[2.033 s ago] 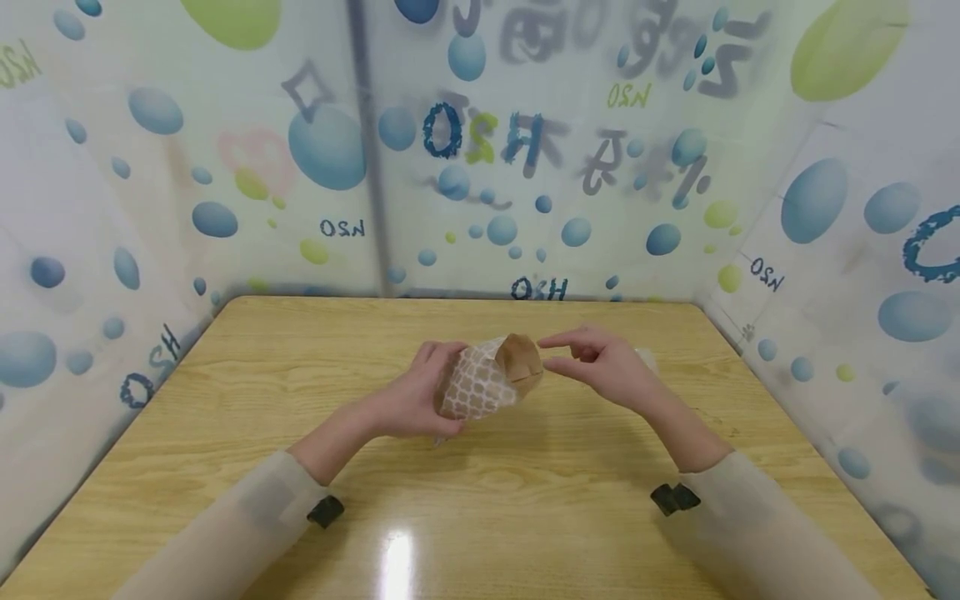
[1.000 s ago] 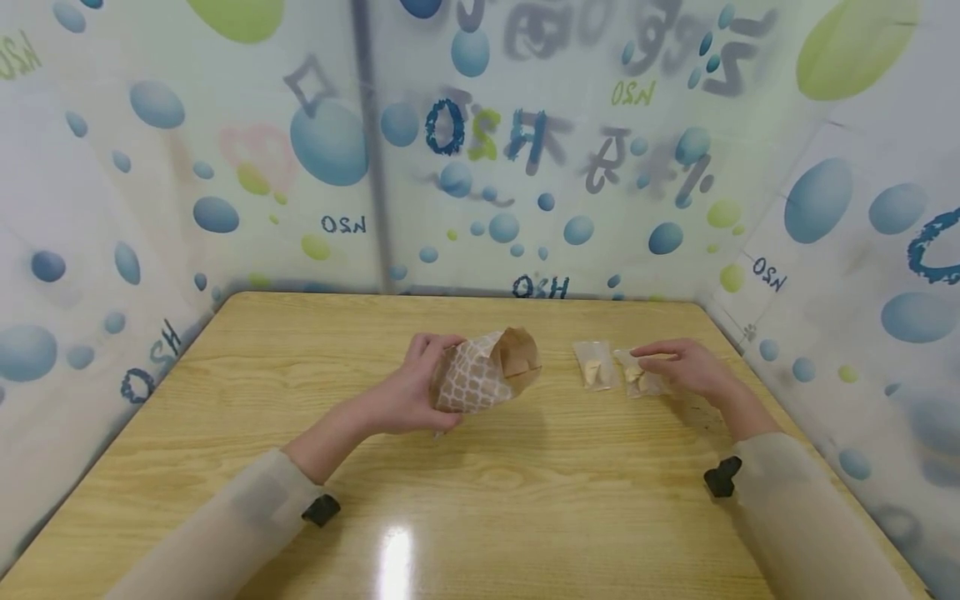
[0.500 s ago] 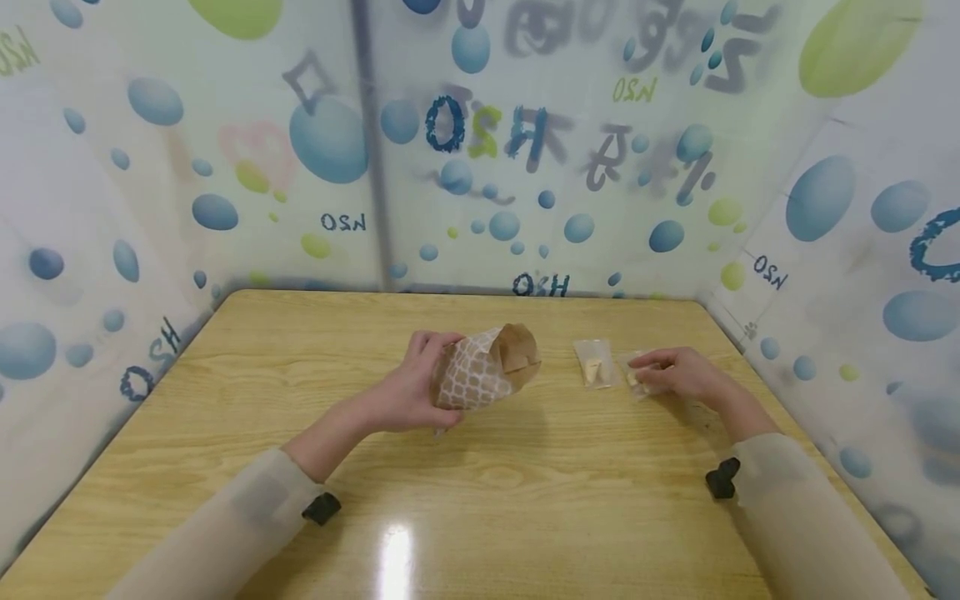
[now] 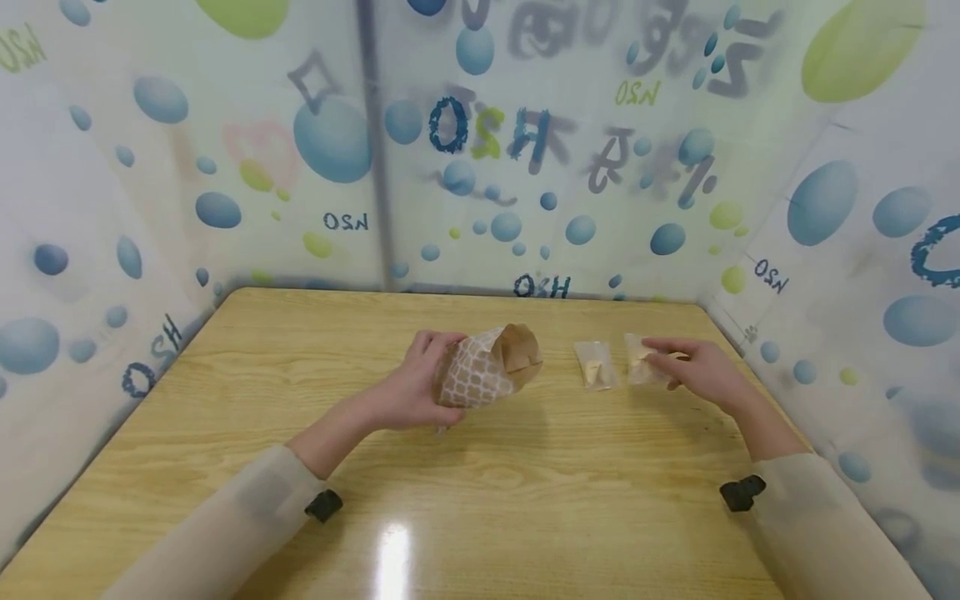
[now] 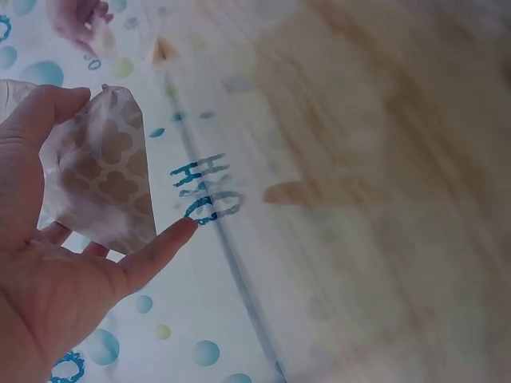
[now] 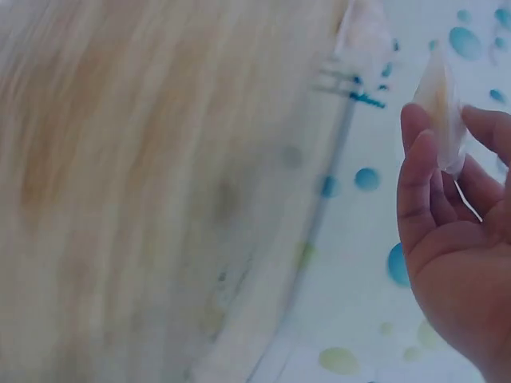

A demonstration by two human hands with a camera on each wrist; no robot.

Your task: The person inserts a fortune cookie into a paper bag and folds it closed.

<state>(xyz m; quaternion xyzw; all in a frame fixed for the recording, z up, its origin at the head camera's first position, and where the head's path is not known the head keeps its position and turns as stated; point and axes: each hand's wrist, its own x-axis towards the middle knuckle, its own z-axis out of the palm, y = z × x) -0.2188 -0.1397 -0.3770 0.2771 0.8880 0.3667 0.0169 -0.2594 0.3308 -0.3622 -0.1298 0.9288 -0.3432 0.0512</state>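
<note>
My left hand (image 4: 408,396) grips a brown paper bag (image 4: 472,375) with a white lattice pattern, its mouth facing right and standing wide. Thumb and fingers curl round the bag's sides; the left wrist view shows its patterned wall (image 5: 112,171) from behind. On the right, my right hand (image 4: 701,371) pinches a small clear packet (image 4: 637,358) holding a pale yellow piece. The right wrist view has that packet edge-on between thumb and fingertips. A second clear packet (image 4: 595,367) with a similar pale piece lies on the table between the bag and my right hand.
A light wood table (image 4: 480,492) spans the view, with a bright glare spot near its front. Behind it and at both sides hang white curtains (image 4: 405,200) printed with blue and green drops. Each sleeve carries a black clip near the cuff.
My right hand went from the bag's mouth to the packets on the right, took hold of the farther one and lifted it slightly. The left hand and bag have hardly moved.
</note>
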